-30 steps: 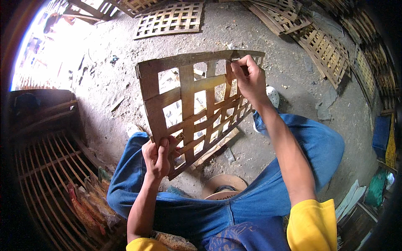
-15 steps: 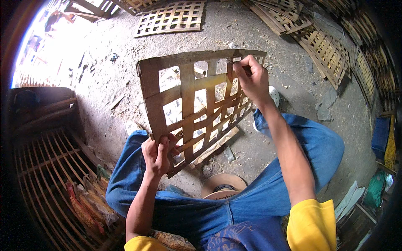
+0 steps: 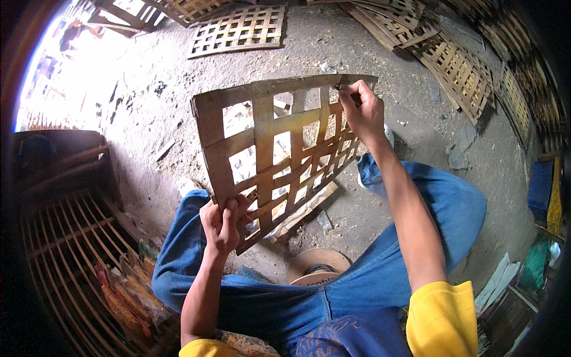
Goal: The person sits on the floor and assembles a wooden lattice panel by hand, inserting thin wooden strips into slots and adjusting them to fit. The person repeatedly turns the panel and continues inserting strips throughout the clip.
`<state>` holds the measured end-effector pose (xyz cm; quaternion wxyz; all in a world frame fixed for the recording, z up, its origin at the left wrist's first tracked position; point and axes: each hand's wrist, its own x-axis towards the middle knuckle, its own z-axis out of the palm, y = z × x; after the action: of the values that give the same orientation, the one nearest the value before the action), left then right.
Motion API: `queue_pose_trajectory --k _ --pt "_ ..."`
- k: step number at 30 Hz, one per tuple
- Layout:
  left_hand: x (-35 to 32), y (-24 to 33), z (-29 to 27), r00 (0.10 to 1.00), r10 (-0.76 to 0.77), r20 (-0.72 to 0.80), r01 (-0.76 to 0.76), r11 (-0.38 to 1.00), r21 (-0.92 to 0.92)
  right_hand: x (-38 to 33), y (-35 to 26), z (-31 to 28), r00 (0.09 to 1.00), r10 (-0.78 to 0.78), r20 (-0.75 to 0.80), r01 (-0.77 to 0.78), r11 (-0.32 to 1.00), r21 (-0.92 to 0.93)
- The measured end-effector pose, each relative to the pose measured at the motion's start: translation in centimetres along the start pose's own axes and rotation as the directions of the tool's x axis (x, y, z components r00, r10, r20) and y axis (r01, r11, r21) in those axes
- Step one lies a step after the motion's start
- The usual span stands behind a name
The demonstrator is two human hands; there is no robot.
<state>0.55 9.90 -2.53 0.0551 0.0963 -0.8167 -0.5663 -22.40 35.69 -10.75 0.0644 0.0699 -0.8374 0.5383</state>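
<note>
A woven lattice panel of flat bamboo or wooden strips, with wider bands along its edges, stands tilted between my legs. Its left border is gripped near the lower corner by my left hand, thumb on the near face and the other fingers partly behind it. My right hand is closed in a pinch just below the top border, toward the right end. Something small and dark shows at those fingertips; I cannot make out what it is.
Another lattice panel lies on the concrete floor ahead, and several more are stacked at the far right. A slatted wooden frame stands at my left. A round spool sits between my legs, and scraps litter the floor.
My right hand has shifted slightly right along the panel's top border, its fingers still pinched. The left hand keeps its grip, and the panel has barely moved.
</note>
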Motion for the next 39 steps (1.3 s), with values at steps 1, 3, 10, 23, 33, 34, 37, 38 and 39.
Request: queue_pose_trajectory --k 1,3,10,23,33,34,37,38,39 --pt "0.0 -0.1 0.0 1.0 -0.015 -0.011 0.015 1.0 -0.007 -0.1 -0.7 -0.4 1.0 0.014 0.019 -0.014 1.0 -0.003" --pt "0.1 -0.5 0.0 0.998 -0.046 -0.037 0.045 0.999 -0.022 0.2 1.2 -0.3 1.0 0.007 -0.013 -0.006 0.999 0.044" --pt "0.4 -1.0 -0.1 0.991 -0.099 -0.085 0.091 0.991 -0.093 0.8 1.5 -0.6 0.984 -0.025 -0.175 0.026 1.0 0.003" --pt "0.6 -1.6 0.0 0.982 -0.169 -0.08 0.155 0.976 -0.154 1.7 3.3 -2.2 0.991 0.058 -0.117 -0.057 0.998 0.017" --pt "0.7 -1.3 0.0 0.972 -0.22 -0.085 0.203 0.964 -0.171 2.1 5.6 -3.3 0.962 0.245 -0.118 -0.252 0.966 -0.051" --pt "0.7 -1.2 -0.1 0.972 -0.22 -0.078 0.205 0.964 -0.168 2.2 5.4 -3.5 0.951 0.28 -0.132 -0.286 0.958 -0.027" --pt "0.7 -0.8 -0.1 0.978 -0.192 -0.084 0.181 0.976 -0.119 2.2 5.0 -3.9 0.892 0.345 -0.292 -0.309 0.937 0.164" --pt "0.8 -0.7 0.0 0.98 -0.177 -0.09 0.169 0.981 -0.097 2.2 4.9 -4.1 0.864 0.37 -0.34 -0.307 0.924 0.227" --pt "0.9 -0.6 0.0 0.987 -0.137 -0.086 0.13 0.989 -0.076 2.3 4.8 -4.2 0.827 0.34 -0.448 -0.278 0.94 0.2"
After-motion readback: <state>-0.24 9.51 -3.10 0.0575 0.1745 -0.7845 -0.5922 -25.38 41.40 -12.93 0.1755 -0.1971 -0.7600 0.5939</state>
